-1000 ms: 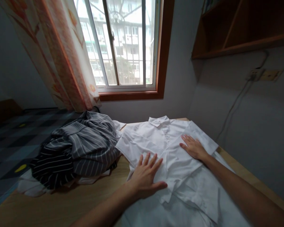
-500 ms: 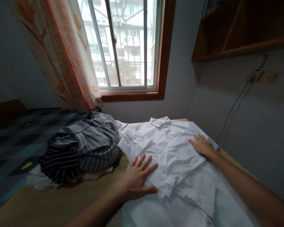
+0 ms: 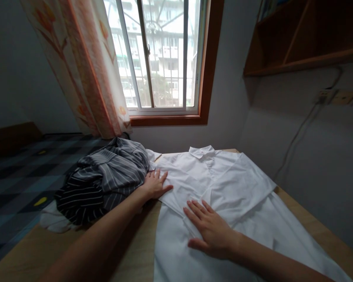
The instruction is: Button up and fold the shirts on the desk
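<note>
Shirt (image 3: 232, 176), white and collared, is lying spread over white fabric (image 3: 170, 250) on a wooden table (image 3: 23, 256), just right of a striped clothes heap (image 3: 122, 166). Near that heap, the left hand (image 3: 155, 185) is resting at the shirt's edge, fingers splayed, while the right hand (image 3: 213, 231) is lying over its lower front, fingers nearly straight, thumb out; neither is gripping anything.
</note>
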Motion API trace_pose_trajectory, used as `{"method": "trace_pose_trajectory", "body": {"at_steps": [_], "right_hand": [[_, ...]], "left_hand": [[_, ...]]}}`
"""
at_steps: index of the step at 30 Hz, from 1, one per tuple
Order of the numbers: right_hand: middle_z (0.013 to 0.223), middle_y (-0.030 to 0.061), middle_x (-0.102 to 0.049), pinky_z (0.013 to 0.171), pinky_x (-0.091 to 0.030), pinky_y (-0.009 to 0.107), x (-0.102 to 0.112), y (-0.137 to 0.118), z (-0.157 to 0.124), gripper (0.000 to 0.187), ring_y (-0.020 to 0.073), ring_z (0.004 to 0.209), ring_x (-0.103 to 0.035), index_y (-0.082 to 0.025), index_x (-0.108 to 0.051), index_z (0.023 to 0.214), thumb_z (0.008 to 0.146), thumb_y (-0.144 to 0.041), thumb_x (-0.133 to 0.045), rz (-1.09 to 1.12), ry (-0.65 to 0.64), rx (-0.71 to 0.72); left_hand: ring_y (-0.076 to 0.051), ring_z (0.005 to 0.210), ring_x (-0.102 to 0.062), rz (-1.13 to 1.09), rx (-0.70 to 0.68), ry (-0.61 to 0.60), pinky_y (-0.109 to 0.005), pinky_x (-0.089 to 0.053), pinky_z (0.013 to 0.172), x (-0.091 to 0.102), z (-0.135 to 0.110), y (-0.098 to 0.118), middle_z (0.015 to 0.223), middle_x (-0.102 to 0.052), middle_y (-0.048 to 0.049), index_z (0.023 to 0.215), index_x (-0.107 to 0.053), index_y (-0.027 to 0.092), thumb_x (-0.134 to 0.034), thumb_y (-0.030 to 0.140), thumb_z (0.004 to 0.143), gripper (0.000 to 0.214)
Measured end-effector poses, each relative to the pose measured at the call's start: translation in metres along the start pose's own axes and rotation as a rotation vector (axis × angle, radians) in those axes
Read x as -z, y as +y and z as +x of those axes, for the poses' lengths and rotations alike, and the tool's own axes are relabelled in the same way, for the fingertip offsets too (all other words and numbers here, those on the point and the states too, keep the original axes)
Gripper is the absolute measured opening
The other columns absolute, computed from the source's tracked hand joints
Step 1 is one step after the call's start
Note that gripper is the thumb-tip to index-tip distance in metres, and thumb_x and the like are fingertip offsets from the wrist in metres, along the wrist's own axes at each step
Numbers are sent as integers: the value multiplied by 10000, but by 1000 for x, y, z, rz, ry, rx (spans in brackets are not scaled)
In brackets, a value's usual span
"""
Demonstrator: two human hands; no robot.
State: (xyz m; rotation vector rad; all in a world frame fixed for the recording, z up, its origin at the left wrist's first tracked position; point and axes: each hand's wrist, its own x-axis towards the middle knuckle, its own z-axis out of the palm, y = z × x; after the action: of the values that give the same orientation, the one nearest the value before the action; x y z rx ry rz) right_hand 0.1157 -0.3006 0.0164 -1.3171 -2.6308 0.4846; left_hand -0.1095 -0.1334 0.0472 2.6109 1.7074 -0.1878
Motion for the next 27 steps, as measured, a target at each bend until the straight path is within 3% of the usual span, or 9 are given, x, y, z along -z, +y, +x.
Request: {"method": "trace_pose_trajectory", "body": {"at_steps": [4,8,12,14,16,18,20,23,27], "right_hand": [[1600,159,-101,1186,-100,529,-9,2,-23,898,325,1474,-64,-186,-165,1550,865,-694,-449,-24,-9,71],[1588,185,-119,1157,-174,574,-27,3,-42,831,361,1462,-104,-177,-106,1556,922,-593,-445,-113,4,191],[1552,193,-283,1134,-250,569,-32,-2,-45,776,376,1432,-235,-147,-262,1514,916,-602,-458,-209,73,211],[1510,174,-385,1121,-301,534,-30,-13,-37,761,353,1395,-328,-151,-348,1465,889,-626,-495,-239,113,222],[1463,124,-465,1098,-353,483,-29,-29,-23,573,290,1354,-400,-191,-389,1428,953,-499,-474,-282,174,300],[1441,67,-494,1065,-395,425,-30,-47,-7,411,233,1330,-422,-245,-408,1401,1007,-359,-404,-329,238,443],[1453,29,-475,1029,-421,381,-32,-64,9,376,209,1324,-415,-288,-406,1395,1024,-327,-359,-356,264,608],[1471,26,-441,990,-437,398,-37,-77,29,398,236,1334,-392,-317,-378,1416,1020,-351,-361,-350,216,783],[1304,61,-569,949,-432,480,-41,-79,46,365,249,1243,-471,-323,-421,1365,1006,-385,-385,-267,95,862]], "left_hand": [[-452,1402,-261,42,98,-50,-527,-191,1100,-1,2,6,1556,-230,-249,1524,-281,178,-363,741,845,886],[-444,1336,-386,57,167,-96,-519,-294,1057,13,15,11,1456,-400,-283,1495,-335,139,-392,776,800,945],[-369,1217,-540,-70,230,-19,-433,-426,969,26,39,5,1337,-544,-237,1441,-377,125,-542,601,824,797],[-330,1201,-563,-171,293,62,-371,-449,948,31,50,0,1335,-553,-214,1437,-366,123,-611,469,814,754],[-310,1197,-571,-257,358,132,-341,-455,940,36,57,-5,1319,-571,-197,1423,-384,136,-645,378,793,724],[-304,1193,-576,-317,407,179,-336,-459,935,40,61,-9,1301,-591,-182,1397,-427,164,-645,321,790,664],[-299,1198,-572,-346,419,187,-335,-454,940,43,65,-14,1296,-603,-164,1360,-483,192,-642,274,788,599],[-286,1188,-580,-365,396,150,-308,-452,935,44,71,-23,1294,-616,-133,1315,-542,216,-676,235,751,580],[-242,1040,-653,-428,343,130,-231,-480,827,40,79,-32,1166,-685,-106,1222,-620,197,-746,241,679,559]]}}
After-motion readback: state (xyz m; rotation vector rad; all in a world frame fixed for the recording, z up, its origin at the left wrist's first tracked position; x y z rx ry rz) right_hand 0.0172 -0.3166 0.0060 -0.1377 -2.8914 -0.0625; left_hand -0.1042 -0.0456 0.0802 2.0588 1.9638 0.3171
